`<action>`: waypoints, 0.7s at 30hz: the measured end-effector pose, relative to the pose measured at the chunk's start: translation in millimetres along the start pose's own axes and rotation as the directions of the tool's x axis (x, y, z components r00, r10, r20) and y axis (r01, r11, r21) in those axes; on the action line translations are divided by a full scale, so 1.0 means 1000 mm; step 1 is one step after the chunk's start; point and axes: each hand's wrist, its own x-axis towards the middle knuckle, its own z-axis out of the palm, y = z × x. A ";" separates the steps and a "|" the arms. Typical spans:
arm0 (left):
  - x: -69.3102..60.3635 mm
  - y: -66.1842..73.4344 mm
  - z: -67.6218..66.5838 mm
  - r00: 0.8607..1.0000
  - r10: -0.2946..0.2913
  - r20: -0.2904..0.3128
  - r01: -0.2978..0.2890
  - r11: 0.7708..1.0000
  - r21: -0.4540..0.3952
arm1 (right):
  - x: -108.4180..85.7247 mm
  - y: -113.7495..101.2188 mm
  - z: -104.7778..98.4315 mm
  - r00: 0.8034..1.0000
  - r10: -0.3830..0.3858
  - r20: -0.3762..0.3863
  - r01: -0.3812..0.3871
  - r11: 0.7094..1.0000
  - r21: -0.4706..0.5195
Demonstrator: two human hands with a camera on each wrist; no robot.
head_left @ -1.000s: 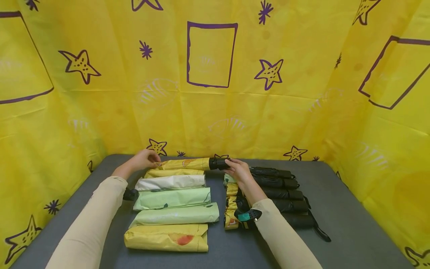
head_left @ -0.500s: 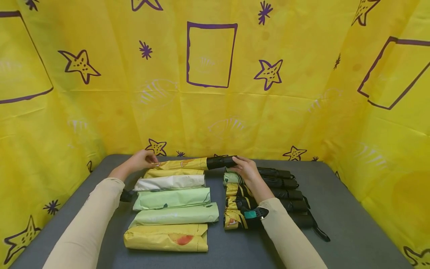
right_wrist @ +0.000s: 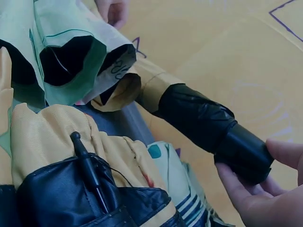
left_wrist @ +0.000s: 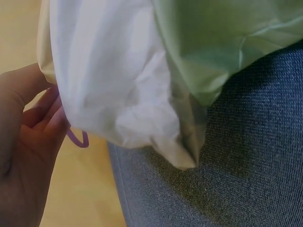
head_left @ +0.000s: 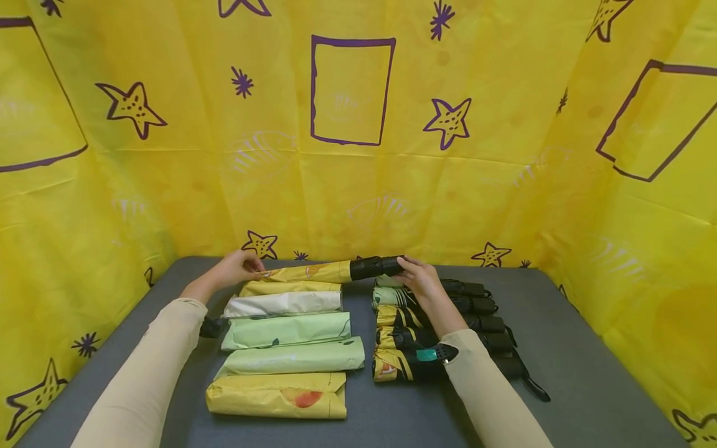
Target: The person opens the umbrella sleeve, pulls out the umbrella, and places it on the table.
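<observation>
A folded umbrella (head_left: 374,267) with a black handle sticks part way out of a yellow patterned sleeve (head_left: 313,272) at the back of the table. My left hand (head_left: 235,269) pinches the sleeve's left end. The right hand (head_left: 421,283) grips the umbrella's handle (right_wrist: 244,153) between thumb and fingers, as the right wrist view shows. Umbrella and sleeve are slightly raised, right end higher. In the left wrist view a white sleeve (left_wrist: 113,80) partly covers the left fingers, so their hold is hidden there.
Several sleeves lie in a column on the left, including a white one (head_left: 284,303), a green one (head_left: 291,331) and a yellow one (head_left: 263,396). Several folded umbrellas (head_left: 394,365) lie on the right of the grey table (head_left: 577,386). A yellow printed curtain (head_left: 358,186) surrounds it.
My right hand has moved right and slightly up with the umbrella's handle, and more of the black umbrella now shows outside the yellow sleeve. The left hand has shifted only slightly left.
</observation>
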 end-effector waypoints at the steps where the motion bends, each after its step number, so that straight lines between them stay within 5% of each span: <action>1: 0.000 0.000 0.000 1.000 0.004 0.000 -0.004 1.000 -0.003 | 0.000 0.000 -0.001 1.000 -0.002 0.000 0.002 1.000 0.004; 21: -0.010 -0.006 -0.006 0.998 0.025 -0.050 -0.024 1.000 0.016 | 0.001 -0.014 -0.031 0.996 -0.022 -0.081 0.024 0.999 0.024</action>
